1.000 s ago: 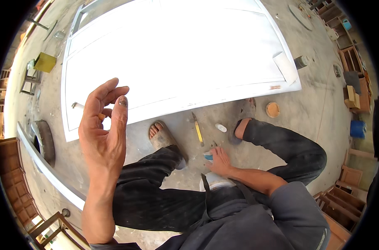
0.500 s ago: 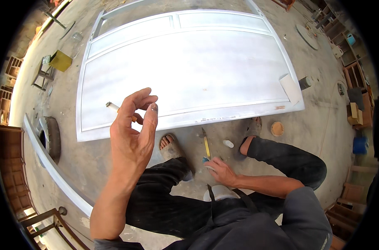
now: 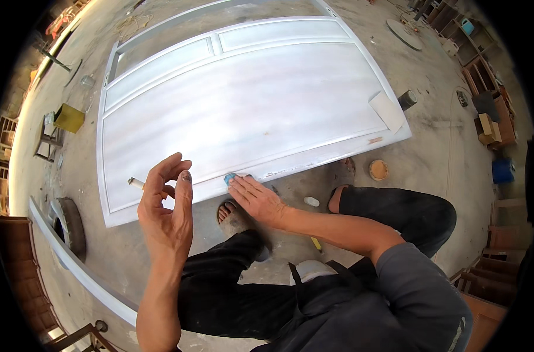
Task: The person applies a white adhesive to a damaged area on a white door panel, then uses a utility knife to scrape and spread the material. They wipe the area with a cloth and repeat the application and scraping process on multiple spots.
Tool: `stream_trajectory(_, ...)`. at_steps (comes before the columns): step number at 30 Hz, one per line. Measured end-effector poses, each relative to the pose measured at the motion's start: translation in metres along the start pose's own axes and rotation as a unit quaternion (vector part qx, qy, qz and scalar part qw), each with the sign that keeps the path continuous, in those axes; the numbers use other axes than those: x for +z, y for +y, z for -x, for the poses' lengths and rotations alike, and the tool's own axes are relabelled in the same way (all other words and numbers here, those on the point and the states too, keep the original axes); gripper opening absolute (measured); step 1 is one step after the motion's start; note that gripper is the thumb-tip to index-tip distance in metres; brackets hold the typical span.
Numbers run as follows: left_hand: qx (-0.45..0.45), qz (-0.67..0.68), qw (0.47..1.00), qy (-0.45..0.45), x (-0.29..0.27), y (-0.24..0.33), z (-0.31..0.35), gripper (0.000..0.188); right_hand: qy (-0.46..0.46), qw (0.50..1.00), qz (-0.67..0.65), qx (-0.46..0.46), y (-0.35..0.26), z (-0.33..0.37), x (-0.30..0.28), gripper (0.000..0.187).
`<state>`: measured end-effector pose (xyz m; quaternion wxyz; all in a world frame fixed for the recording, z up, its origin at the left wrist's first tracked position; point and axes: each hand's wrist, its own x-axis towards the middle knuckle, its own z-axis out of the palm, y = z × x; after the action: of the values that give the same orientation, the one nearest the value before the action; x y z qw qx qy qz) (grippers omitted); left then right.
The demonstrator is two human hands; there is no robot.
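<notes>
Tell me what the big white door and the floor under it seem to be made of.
The door looks like wood under a thin matt white primer: framed panels, and streaks show through the coat. The floor looks like bare grey concrete, dusty and stained.

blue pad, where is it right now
In the head view the blue pad sits under the right hand's fingertips, on the white door panel's near edge.

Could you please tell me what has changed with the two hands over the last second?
The right hand left the floor tools and moved forward, pressing a small blue piece onto the white door panel's near edge. The left hand stays raised, holding the cigarette.
</notes>
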<state>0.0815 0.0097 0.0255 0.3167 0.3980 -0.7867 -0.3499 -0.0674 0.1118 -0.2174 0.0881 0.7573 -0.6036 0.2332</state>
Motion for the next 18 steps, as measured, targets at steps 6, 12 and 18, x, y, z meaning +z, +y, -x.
stream_trajectory(6, 0.013, 0.009, 1.0, -0.016, -0.009, 0.009, 0.003, 0.029, -0.019, 0.999, 0.022, 0.023, 0.031, 0.035, -0.052, 0.053)
stream_trajectory(12, 0.006, -0.02, 0.999, -0.033, 0.003, 0.002, -0.005, 0.031, 0.035, 0.998, -0.034, 0.044, -0.016, -0.002, 0.001, 0.051)
stream_trajectory(18, -0.025, -0.029, 0.999, -0.034, -0.016, 0.001, 0.005, 0.032, -0.036, 0.992, 0.028, 0.113, 0.051, 0.072, -0.073, 0.058)
